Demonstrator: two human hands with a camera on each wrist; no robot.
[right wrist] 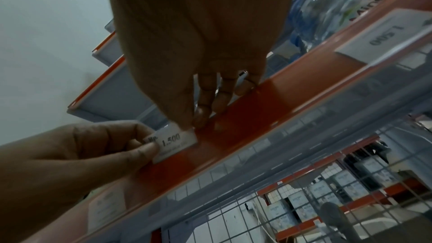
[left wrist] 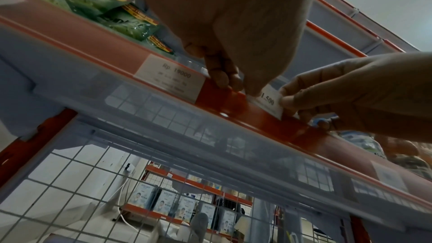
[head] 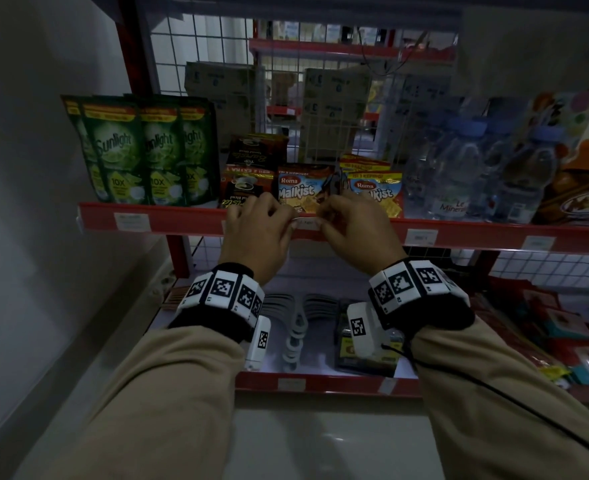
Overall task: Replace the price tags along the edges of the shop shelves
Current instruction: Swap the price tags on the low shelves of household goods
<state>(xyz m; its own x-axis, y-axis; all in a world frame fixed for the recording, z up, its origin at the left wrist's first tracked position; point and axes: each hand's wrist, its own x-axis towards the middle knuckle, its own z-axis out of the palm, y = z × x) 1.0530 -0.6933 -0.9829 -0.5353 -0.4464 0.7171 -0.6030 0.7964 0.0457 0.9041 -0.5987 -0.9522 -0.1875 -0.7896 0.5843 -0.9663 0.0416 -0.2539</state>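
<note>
Lower shelf [head: 321, 384]: nearest the camera, its red edge carries two pale tags, with grey hangers [head: 295, 327] lying on it behind.
Left hand [head: 255, 230]: fingers curled at the red shelf edge [head: 182, 221], thumb and forefinger pinching the left end of a small white price tag [right wrist: 174, 142].
Right hand [head: 355, 226]: fingers bent down, fingertips [right wrist: 202, 115] pinching the tag's right end against the strip.
Price tag: reads "1.500", sits tilted on the red strip between both hands, at the middle of the upper shelf's edge.
Neighbouring tags: a "Rp 19000" tag [left wrist: 169, 78] just left of the hands, another white tag [head: 422, 236] to the right, both seated in the strip.
Upper shelf, far side: green Sunlight pouches [head: 137, 150] at left, Roma Malkist cracker packs [head: 301, 192] behind the hands, Le Minerale water bottles [head: 459, 178] at right.
Backdrop: white wire mesh [head: 217, 39], with cartons beyond it.
</note>
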